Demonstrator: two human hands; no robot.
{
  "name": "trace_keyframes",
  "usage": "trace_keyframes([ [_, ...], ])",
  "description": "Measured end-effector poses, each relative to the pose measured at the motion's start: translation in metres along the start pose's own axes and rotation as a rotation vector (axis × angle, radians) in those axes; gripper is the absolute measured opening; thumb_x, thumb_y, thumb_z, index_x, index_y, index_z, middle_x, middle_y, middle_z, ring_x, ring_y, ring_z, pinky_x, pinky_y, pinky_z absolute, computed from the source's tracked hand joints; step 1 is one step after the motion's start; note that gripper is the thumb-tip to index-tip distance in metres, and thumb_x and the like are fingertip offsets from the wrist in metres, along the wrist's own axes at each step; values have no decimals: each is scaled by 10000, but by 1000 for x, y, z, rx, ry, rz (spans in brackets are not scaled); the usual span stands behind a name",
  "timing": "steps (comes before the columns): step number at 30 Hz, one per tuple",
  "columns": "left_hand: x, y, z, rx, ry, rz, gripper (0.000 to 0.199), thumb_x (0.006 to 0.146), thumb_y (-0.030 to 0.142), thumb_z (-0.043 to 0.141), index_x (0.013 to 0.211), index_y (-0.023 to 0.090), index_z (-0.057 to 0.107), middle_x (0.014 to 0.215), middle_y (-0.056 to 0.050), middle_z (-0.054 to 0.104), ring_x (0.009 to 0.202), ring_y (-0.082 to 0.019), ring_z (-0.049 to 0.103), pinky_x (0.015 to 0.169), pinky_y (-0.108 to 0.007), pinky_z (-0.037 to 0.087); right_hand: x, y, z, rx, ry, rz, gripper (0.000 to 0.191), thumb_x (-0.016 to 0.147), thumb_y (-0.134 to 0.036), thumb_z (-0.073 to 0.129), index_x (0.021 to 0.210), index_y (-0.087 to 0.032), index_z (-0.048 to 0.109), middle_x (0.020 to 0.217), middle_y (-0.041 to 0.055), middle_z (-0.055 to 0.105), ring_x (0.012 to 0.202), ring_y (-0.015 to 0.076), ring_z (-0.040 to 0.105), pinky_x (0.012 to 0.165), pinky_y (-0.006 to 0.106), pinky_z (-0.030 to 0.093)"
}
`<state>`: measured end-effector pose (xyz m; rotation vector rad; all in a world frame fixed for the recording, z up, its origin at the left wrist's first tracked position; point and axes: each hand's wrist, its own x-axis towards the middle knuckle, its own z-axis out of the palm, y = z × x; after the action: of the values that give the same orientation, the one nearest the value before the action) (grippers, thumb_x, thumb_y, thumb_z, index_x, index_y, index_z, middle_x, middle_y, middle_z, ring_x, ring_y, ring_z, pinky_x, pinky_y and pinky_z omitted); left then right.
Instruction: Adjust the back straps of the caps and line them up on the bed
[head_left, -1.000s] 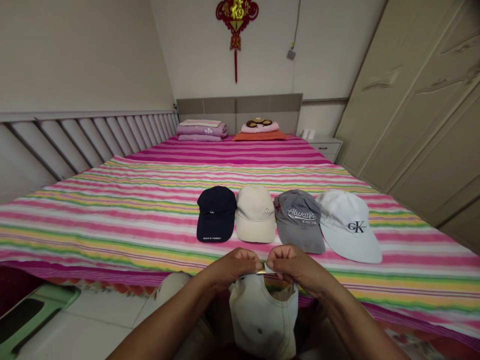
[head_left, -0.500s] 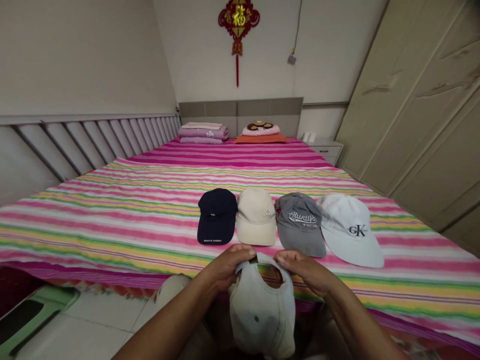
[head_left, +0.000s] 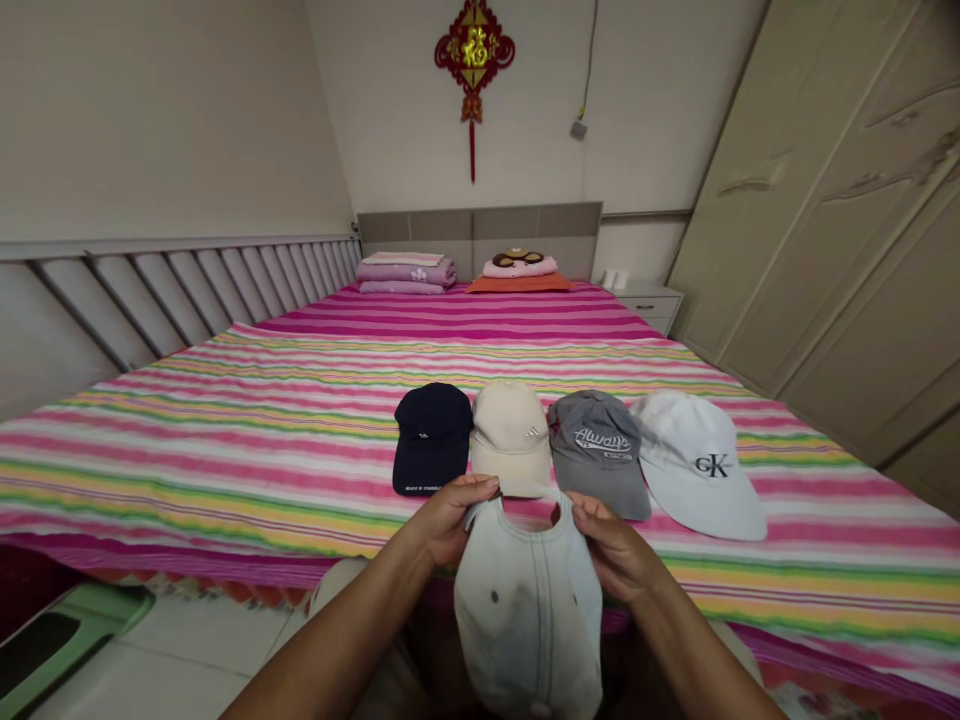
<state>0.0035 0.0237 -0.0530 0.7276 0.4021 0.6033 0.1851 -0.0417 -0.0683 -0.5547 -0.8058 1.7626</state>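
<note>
Both hands grip a pale baseball cap (head_left: 529,610) by the edges of its rear opening, in front of the bed's near edge. My left hand (head_left: 450,515) pinches the left side near the back strap; my right hand (head_left: 609,545) is closed on the right side. The crown hangs down toward me, with stitched seams and dark smudges showing; its brim is out of sight. Beyond it lies a row of caps: a navy cap (head_left: 433,435), a beige cap (head_left: 511,430), a grey cap (head_left: 598,450) with "Always" lettering, and a white cap (head_left: 694,460) marked "CK".
The caps lie on a striped bedsheet (head_left: 225,430). Folded purple bedding (head_left: 405,273) and a pink-and-orange stack (head_left: 519,275) sit by the headboard. A rail (head_left: 210,290) runs along the left, a wardrobe (head_left: 825,220) stands right, and a green stool (head_left: 82,640) is at lower left.
The held cap has turned so its rear seam faces me more squarely, and its opening is spread wider. My right hand has moved slightly right and down. The row of caps stays put.
</note>
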Motion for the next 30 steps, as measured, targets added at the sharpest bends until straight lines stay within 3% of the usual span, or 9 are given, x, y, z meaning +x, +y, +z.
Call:
trace_keyframes([
  [3, -1, 6, -2, -31, -17, -34, 193, 685, 263, 630, 763, 87, 651, 648, -61, 669, 609, -146, 607, 645, -256, 425, 1, -7, 7, 26, 26, -57, 301, 629, -259, 704, 897, -135, 646, 790, 76, 700, 683, 172, 634, 692, 277, 470],
  [7, -4, 5, -14, -45, -138, -45, 367, 677, 392, 623, 826, 58, 649, 702, -88, 675, 638, -158, 610, 644, -251, 420, 2, -17, 19, 81, 8, -157, 219, 624, -239, 712, 828, -169, 675, 685, 14, 697, 580, 128, 622, 576, 203, 481],
  [10, -6, -5, -26, 5, -184, -69, 378, 652, 327, 662, 889, 33, 639, 742, -122, 674, 676, -180, 617, 677, -269, 419, 3, -20, 20, 99, 17, -199, 135, 627, -238, 711, 752, -194, 682, 618, -15, 688, 518, 115, 608, 527, 192, 479],
  [15, -4, -18, -37, -12, -110, -10, 245, 652, 196, 669, 860, 69, 651, 723, -95, 674, 648, -162, 618, 703, -270, 415, 4, -19, 5, 18, 83, -144, 202, 655, -249, 687, 846, -182, 676, 777, 33, 713, 684, 170, 650, 731, 283, 487],
  [18, -2, -13, -36, -93, -22, 54, 223, 644, 194, 671, 839, 85, 658, 721, -78, 684, 689, -180, 631, 731, -282, 424, 0, -22, -1, -20, 30, -37, 248, 652, -273, 686, 868, -153, 671, 825, 72, 708, 783, 197, 647, 794, 310, 463],
  [22, -1, -3, -34, -191, 81, -19, 205, 708, 246, 611, 848, 106, 661, 762, -71, 700, 738, -196, 642, 800, -320, 423, -6, -21, -5, -64, -110, 130, 440, 591, -303, 727, 977, -114, 632, 919, 124, 683, 852, 215, 634, 784, 302, 461],
  [25, -1, -2, -35, -205, 112, -85, 244, 723, 299, 593, 843, 98, 662, 769, -83, 703, 742, -211, 646, 805, -337, 430, -9, -13, -9, -47, -176, 193, 497, 534, -279, 761, 970, -80, 631, 876, 131, 688, 790, 202, 648, 724, 267, 478],
  [30, -4, -1, -33, -111, 45, -30, 159, 708, 236, 621, 778, 101, 666, 716, -69, 704, 663, -184, 649, 704, -288, 456, -12, -4, -10, 46, -106, 78, 385, 530, -265, 756, 853, -75, 669, 709, 100, 701, 644, 180, 655, 637, 246, 496],
])
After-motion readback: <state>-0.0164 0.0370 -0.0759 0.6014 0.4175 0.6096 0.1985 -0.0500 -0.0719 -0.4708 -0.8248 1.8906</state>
